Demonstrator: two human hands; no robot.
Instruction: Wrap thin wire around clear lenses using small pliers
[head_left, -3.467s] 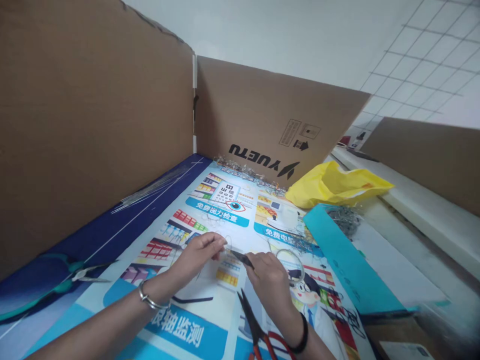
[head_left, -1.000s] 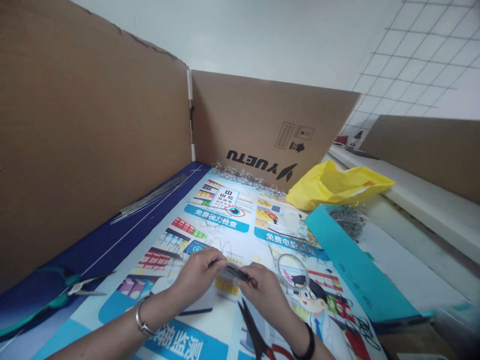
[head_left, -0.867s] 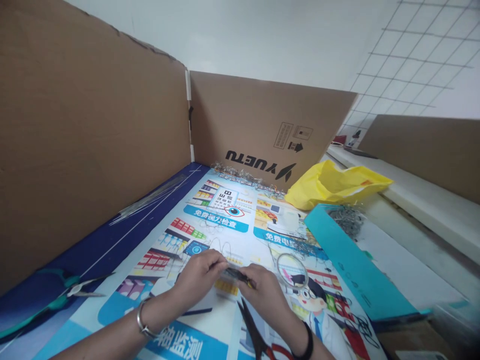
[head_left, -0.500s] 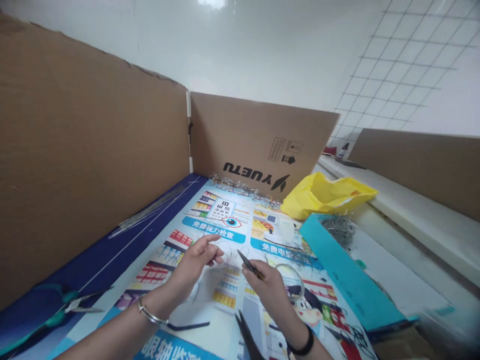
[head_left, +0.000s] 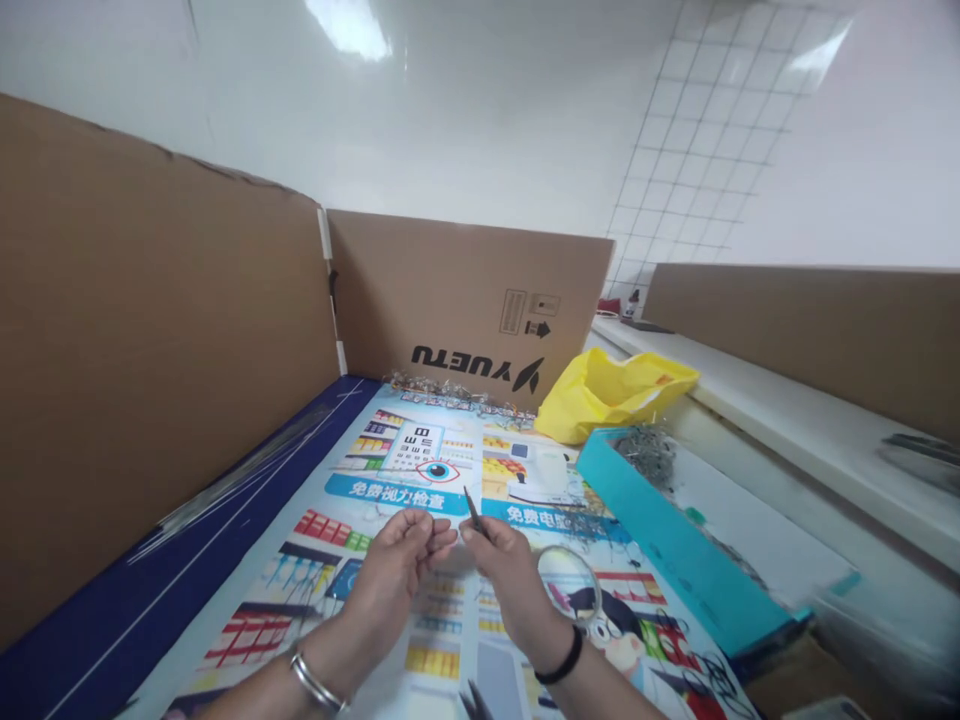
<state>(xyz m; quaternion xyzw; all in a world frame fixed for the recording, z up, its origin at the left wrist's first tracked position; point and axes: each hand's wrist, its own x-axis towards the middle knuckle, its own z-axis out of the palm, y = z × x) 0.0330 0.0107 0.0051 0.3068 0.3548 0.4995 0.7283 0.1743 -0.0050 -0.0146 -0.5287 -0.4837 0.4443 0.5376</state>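
Note:
My right hand is closed round dark pliers with narrow pointed jaws aimed up and away from me. Close beside it, my left hand is pinched, thumb against fingers; whatever it may hold is too thin to make out. Both hands are above a printed poster, their fingertips nearly meeting. To the right of my right hand lies a round pale loop. Dark pointed tips of another tool show at the bottom edge.
Cardboard panels stand at the left and back. Thin straight wires lie on the blue surface at left. A teal box holds a tangle of small metal pieces, with a yellow bag behind. Wire bits line the poster's far edge.
My hands have come closer together, and the pliers' jaws point more upright. The camera view has shifted, taking the teal-handled cutters at left almost out of sight.

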